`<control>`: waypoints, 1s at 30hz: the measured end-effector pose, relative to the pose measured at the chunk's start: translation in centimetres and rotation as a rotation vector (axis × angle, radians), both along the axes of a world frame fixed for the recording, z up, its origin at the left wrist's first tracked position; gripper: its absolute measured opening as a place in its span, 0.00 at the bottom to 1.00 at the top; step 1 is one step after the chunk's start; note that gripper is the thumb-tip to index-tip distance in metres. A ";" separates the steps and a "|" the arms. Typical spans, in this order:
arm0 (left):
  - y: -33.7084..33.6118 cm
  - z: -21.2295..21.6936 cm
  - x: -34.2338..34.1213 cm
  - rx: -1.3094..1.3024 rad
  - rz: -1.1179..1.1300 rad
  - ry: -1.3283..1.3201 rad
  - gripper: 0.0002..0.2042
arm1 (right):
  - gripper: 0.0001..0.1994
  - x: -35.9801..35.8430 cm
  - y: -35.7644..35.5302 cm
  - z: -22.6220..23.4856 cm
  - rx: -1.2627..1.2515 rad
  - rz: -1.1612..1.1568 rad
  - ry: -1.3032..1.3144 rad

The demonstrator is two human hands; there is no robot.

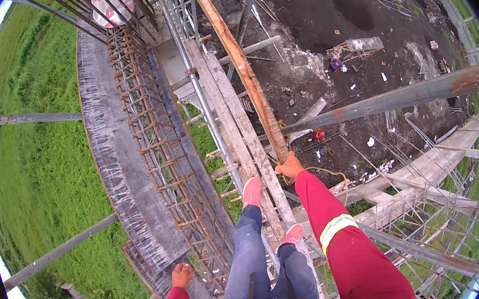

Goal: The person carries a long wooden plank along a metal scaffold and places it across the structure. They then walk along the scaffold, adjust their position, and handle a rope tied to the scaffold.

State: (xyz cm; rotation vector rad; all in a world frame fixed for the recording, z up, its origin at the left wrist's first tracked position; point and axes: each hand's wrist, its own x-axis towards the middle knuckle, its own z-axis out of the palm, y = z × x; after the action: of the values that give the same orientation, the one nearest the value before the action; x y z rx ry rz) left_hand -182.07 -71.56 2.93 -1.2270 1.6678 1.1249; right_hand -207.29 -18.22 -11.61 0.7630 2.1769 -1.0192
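Observation:
My right hand [290, 166] is closed around the near end of a long, rough wooden plank [243, 68], which slopes away toward the top of the view. A yellowish rope [338, 174] is looped by that end and hangs beside my right sleeve. My left hand [182, 275] hovers low on the left with loosely curled fingers, and nothing shows in it. It is nearest to the grey formwork panel [116, 146] and the rusty rebar cage [156, 130]. Whether it touches the panel, I cannot tell.
My feet in reddish shoes [251, 193] stand on narrow scaffold boards [227, 106]. Steel pipes [389, 100] cross on both sides. Far below lie dark, muddy ground [307, 21] with debris and a curved concrete beam [427, 171]. Upright rebar and a white sack [111, 7] are at the top.

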 end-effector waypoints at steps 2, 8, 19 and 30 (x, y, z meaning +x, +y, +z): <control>-0.6 0.4 1.2 -0.056 0.044 -0.101 0.15 | 0.42 -0.3 -0.1 -1.6 -0.041 -0.024 0.031; 1.3 -0.7 3.4 -0.026 0.007 -0.296 0.13 | 0.44 0.5 0.1 -2.7 -0.039 -0.061 -0.009; 4.8 -0.4 -8.4 0.083 0.072 -0.003 0.15 | 0.42 -0.1 -0.8 -2.0 -0.012 -0.015 -0.117; 18.2 -1.7 -33.8 -0.101 -0.774 0.593 0.34 | 0.51 -0.7 -0.7 -0.8 0.036 0.088 -0.142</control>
State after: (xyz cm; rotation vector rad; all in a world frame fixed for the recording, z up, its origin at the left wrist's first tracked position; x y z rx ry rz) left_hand -215.84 -53.35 1.25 -0.1985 2.3615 0.9390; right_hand -207.99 -18.96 -12.37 0.7266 2.0931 -0.8574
